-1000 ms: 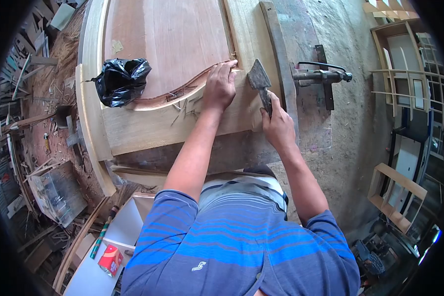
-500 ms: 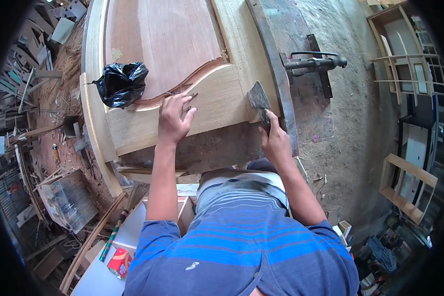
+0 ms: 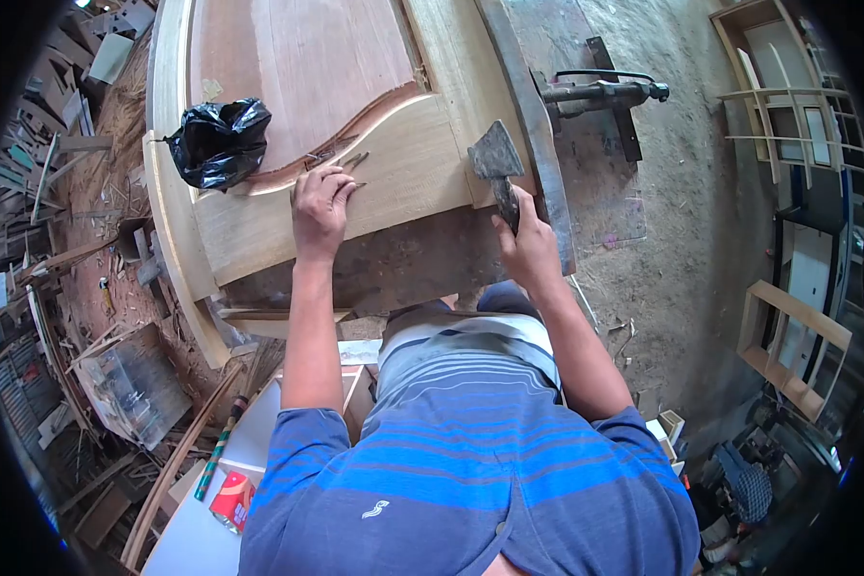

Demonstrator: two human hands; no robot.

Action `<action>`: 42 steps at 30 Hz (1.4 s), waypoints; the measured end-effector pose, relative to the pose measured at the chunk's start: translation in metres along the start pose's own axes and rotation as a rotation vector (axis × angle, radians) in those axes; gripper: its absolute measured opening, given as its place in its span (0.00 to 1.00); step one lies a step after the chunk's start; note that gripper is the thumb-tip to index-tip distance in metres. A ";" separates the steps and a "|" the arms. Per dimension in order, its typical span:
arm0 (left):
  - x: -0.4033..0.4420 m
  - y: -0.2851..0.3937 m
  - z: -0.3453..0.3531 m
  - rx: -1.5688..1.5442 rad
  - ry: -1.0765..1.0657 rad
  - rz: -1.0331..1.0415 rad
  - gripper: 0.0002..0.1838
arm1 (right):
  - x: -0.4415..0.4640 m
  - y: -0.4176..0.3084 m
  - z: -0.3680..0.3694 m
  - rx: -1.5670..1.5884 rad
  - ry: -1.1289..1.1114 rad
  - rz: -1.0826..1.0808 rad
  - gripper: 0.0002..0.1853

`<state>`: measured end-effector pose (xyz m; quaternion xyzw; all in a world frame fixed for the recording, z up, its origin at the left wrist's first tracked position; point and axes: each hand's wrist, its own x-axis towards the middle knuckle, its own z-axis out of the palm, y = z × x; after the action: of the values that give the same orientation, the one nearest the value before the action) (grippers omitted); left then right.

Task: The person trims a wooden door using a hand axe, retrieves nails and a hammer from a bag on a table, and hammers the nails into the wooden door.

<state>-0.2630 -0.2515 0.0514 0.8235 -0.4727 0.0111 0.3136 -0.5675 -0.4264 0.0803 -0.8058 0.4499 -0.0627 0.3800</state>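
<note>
Tan wood, bare between the left hand and the scraper: found open room there on the panelled door, from the curved inner edge to the straight near edge. Met tighter room at the door's near left, with a black plastic bag crowding the panel and stile. Had a dark board close along the door's right edge and a clamp beyond it. Held the scraper over the door's near right corner, with the right hand closed around the handle; could not tell blade contact from hovering. Pointed the blade away from the body, toward the door's far end, with a slight lean to the left. Set the long axis, handle to blade, roughly in line with the door's right stile. Bent the left fingers and thumb close together at the door's curved edge, just beside dark slivers; could not tell whether gripping one.
</note>
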 end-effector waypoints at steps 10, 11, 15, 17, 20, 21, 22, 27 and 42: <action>0.001 -0.010 -0.002 0.154 0.026 0.074 0.08 | -0.001 0.000 0.001 0.016 0.016 -0.017 0.31; 0.001 -0.013 -0.001 0.171 0.044 0.079 0.08 | -0.002 0.001 0.001 0.015 0.012 -0.013 0.31; 0.006 -0.011 -0.004 0.056 0.154 0.033 0.07 | 0.001 0.004 0.003 0.027 0.016 -0.018 0.32; 0.009 0.004 -0.002 -0.177 0.169 -0.181 0.05 | -0.001 0.004 0.004 0.024 0.017 -0.014 0.32; 0.014 0.027 0.007 -0.494 0.126 -0.292 0.05 | -0.001 0.000 0.001 0.056 0.026 -0.037 0.32; 0.019 0.031 0.014 -0.467 0.100 -0.221 0.06 | -0.001 0.000 0.001 0.055 0.022 -0.033 0.32; 0.024 0.038 0.020 -0.440 0.073 -0.151 0.07 | -0.001 0.000 0.001 0.054 0.017 -0.029 0.32; 0.052 0.094 0.061 -0.663 -0.031 -0.182 0.10 | -0.001 0.003 0.003 0.048 0.028 -0.048 0.32; 0.074 0.094 0.113 -0.457 0.025 -0.089 0.10 | -0.001 0.003 0.005 0.116 0.023 -0.010 0.33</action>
<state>-0.3275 -0.4020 0.0315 0.7509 -0.4223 -0.1001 0.4979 -0.5678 -0.4237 0.0755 -0.7840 0.4457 -0.0999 0.4203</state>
